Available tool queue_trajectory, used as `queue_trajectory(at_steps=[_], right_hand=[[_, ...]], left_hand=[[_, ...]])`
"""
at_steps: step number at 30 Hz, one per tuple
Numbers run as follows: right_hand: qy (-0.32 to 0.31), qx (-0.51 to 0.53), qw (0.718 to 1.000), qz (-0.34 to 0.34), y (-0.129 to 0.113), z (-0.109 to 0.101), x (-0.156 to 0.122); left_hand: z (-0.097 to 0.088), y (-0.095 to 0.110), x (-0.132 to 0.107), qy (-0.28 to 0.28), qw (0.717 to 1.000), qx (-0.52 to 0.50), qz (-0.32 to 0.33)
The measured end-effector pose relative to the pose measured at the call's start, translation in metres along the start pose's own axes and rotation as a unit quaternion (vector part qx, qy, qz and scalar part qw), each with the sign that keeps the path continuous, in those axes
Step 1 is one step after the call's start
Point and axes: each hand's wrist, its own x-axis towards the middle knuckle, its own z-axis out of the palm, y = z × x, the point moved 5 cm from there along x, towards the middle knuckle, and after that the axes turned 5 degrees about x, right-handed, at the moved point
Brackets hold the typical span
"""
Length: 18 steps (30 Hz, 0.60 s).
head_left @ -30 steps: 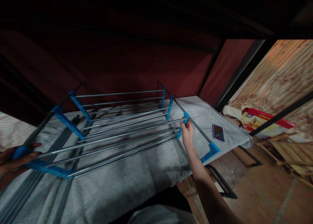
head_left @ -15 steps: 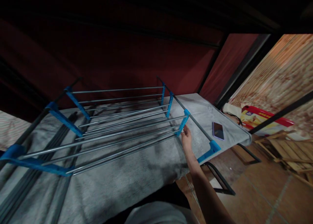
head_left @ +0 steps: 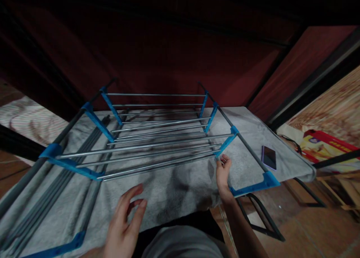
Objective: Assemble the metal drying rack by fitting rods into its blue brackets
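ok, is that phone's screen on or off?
Off, as far as shows: the phone lies flat on the grey cloth, its upward face dark with no glow.

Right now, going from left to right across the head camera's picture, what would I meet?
From the left: striped cloth → left hand → right hand → phone → red box.

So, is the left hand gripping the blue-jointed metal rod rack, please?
No, the left hand hovers open over the grey cloth, apart from the rack.
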Motion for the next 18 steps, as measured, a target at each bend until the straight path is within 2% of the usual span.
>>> queue_trajectory(at_steps=[2, 5, 9, 13, 18], right_hand=[[-0.004, -0.001, 1.0, -0.015, -0.011, 0.0, 0.007], [-0.015, 0.004, 0.999, -0.047, -0.029, 0.005, 0.02], [-0.052, 0.042, 0.995, -0.07, -0.044, 0.018, 0.037], [-0.067, 0.046, 0.994, -0.068, -0.044, 0.025, 0.049], [-0.06, 0.025, 0.995, -0.076, -0.044, 0.024, 0.056]], left_hand=[[0.021, -0.012, 0.022, -0.012, 0.988, -0.132, -0.08], [0.067, -0.019, 0.062, -0.024, 0.925, -0.33, -0.187], [0.113, -0.01, 0.097, -0.031, 0.873, -0.439, -0.209], [0.134, 0.008, 0.102, -0.068, 0.854, -0.473, -0.205], [0.137, 0.028, 0.098, -0.067, 0.855, -0.478, -0.187]])
